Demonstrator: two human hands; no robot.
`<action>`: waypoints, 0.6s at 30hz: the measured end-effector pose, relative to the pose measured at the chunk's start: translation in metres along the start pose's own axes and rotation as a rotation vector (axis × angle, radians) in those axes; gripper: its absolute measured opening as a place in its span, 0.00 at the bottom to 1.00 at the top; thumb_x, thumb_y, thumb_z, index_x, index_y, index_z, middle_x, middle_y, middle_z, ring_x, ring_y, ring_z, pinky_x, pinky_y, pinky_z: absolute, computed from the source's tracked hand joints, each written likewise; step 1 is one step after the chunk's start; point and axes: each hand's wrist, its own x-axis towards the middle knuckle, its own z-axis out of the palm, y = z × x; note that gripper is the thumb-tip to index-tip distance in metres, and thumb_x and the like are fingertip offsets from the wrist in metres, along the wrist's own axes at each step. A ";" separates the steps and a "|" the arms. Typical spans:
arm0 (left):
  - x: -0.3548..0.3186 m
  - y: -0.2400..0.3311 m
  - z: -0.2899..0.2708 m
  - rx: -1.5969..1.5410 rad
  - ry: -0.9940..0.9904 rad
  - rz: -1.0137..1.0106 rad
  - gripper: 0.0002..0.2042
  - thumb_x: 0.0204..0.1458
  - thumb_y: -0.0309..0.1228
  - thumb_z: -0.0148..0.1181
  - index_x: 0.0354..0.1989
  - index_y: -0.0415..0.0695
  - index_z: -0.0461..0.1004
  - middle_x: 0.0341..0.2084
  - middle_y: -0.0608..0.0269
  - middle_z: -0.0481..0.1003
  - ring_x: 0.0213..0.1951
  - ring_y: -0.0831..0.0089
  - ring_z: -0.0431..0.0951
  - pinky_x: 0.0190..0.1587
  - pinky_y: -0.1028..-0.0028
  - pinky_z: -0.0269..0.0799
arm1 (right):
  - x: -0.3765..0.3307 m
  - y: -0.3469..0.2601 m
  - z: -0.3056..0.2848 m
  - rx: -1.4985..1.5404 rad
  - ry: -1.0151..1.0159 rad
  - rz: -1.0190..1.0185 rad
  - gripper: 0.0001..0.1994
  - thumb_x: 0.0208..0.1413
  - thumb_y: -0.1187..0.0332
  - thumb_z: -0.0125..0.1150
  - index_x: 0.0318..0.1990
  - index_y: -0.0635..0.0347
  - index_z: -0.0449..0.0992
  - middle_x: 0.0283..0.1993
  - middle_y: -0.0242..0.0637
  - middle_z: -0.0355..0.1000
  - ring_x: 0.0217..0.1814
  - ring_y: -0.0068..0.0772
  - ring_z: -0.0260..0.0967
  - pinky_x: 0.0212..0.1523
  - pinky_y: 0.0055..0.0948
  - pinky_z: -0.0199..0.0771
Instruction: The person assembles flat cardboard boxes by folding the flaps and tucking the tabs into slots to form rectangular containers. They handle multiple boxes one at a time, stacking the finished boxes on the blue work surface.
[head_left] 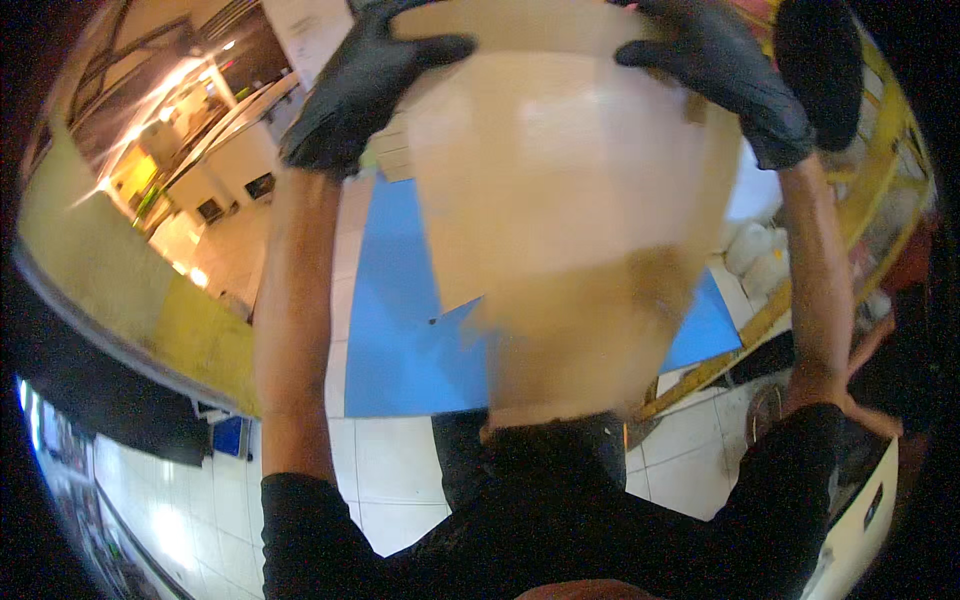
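Note:
A large brown cardboard piece point(570, 170) is raised in front of me between both hands. It is blurred, and a lower flap point(580, 360) hangs toward my body; I cannot tell whether it is a whole carton or a folded sheet. My left hand point(375, 75), in a dark glove, grips its upper left side with the thumb pointing inward. On the upper right side my right hand point(710, 75), gloved alike, has hold of it, thumb also inward. The outer fingers of both hands run partly out of the picture's top. A blue mat point(395, 340) lies beneath the cardboard.
At right stands a yellow metal frame point(875, 190) with whitish plastic bags point(760, 255) beside it. Another person's arm point(875, 365) shows at the right rim. A yellowish curved panel point(180, 310) borders the left. White tiles point(390, 465) cover the floor.

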 end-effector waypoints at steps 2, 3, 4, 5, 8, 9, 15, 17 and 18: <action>0.012 -0.045 -0.018 -0.120 -0.134 0.055 0.20 0.41 0.28 0.64 0.46 0.43 0.73 0.36 0.62 0.75 0.37 0.74 0.75 0.40 0.73 0.72 | -0.009 0.011 0.013 0.029 -0.089 0.048 0.23 0.41 0.58 0.66 0.44 0.64 0.73 0.40 0.45 0.73 0.42 0.41 0.70 0.44 0.33 0.69; 0.016 -0.055 -0.023 -0.142 -0.150 0.037 0.19 0.42 0.28 0.64 0.45 0.42 0.73 0.35 0.63 0.76 0.35 0.76 0.75 0.39 0.76 0.72 | -0.016 0.022 0.018 0.047 -0.126 0.078 0.24 0.41 0.58 0.66 0.44 0.63 0.73 0.41 0.45 0.73 0.43 0.42 0.70 0.45 0.34 0.68; 0.021 -0.064 -0.020 -0.159 -0.162 0.009 0.18 0.42 0.27 0.64 0.44 0.41 0.73 0.34 0.63 0.76 0.34 0.78 0.75 0.38 0.79 0.72 | -0.025 0.038 0.027 0.085 -0.156 0.096 0.22 0.42 0.61 0.66 0.45 0.63 0.72 0.41 0.43 0.73 0.43 0.39 0.70 0.46 0.32 0.68; 0.024 -0.072 -0.013 -0.228 -0.180 -0.015 0.18 0.41 0.26 0.64 0.44 0.40 0.73 0.34 0.63 0.76 0.34 0.77 0.75 0.38 0.79 0.72 | -0.033 0.053 0.036 0.126 -0.187 0.113 0.21 0.43 0.64 0.65 0.45 0.63 0.72 0.42 0.41 0.73 0.44 0.36 0.70 0.47 0.30 0.68; 0.010 -0.083 -0.006 -0.280 -0.151 -0.189 0.17 0.38 0.25 0.66 0.40 0.37 0.74 0.33 0.63 0.76 0.34 0.75 0.75 0.38 0.79 0.72 | -0.052 0.063 0.062 0.338 -0.305 0.117 0.22 0.43 0.65 0.65 0.47 0.64 0.72 0.44 0.42 0.73 0.47 0.34 0.70 0.50 0.30 0.68; 0.006 -0.091 -0.004 -0.285 -0.173 -0.193 0.17 0.38 0.24 0.66 0.40 0.37 0.75 0.33 0.63 0.76 0.34 0.75 0.75 0.39 0.79 0.72 | -0.057 0.063 0.065 0.411 -0.354 0.116 0.23 0.43 0.64 0.66 0.47 0.65 0.72 0.45 0.44 0.73 0.48 0.35 0.70 0.51 0.31 0.67; -0.003 -0.135 -0.009 -0.115 -0.245 -0.069 0.14 0.40 0.23 0.61 0.38 0.36 0.76 0.34 0.58 0.77 0.38 0.73 0.74 0.42 0.78 0.70 | -0.077 0.016 0.078 -0.044 -0.355 0.146 0.17 0.47 0.67 0.54 0.47 0.46 0.74 0.35 0.43 0.74 0.38 0.45 0.72 0.41 0.37 0.72; -0.002 -0.125 -0.002 -0.173 -0.280 -0.121 0.13 0.41 0.24 0.58 0.38 0.35 0.76 0.36 0.57 0.77 0.39 0.72 0.74 0.45 0.78 0.69 | -0.088 0.017 0.085 -0.262 0.011 -0.154 0.16 0.48 0.67 0.51 0.47 0.45 0.74 0.36 0.40 0.74 0.35 0.40 0.73 0.37 0.38 0.73; -0.004 -0.119 0.000 -0.118 -0.299 -0.084 0.14 0.42 0.25 0.56 0.39 0.36 0.76 0.38 0.55 0.76 0.40 0.70 0.75 0.47 0.77 0.68 | -0.091 0.019 0.089 -0.299 0.090 -0.234 0.17 0.45 0.68 0.52 0.46 0.46 0.74 0.39 0.37 0.74 0.37 0.37 0.72 0.39 0.36 0.73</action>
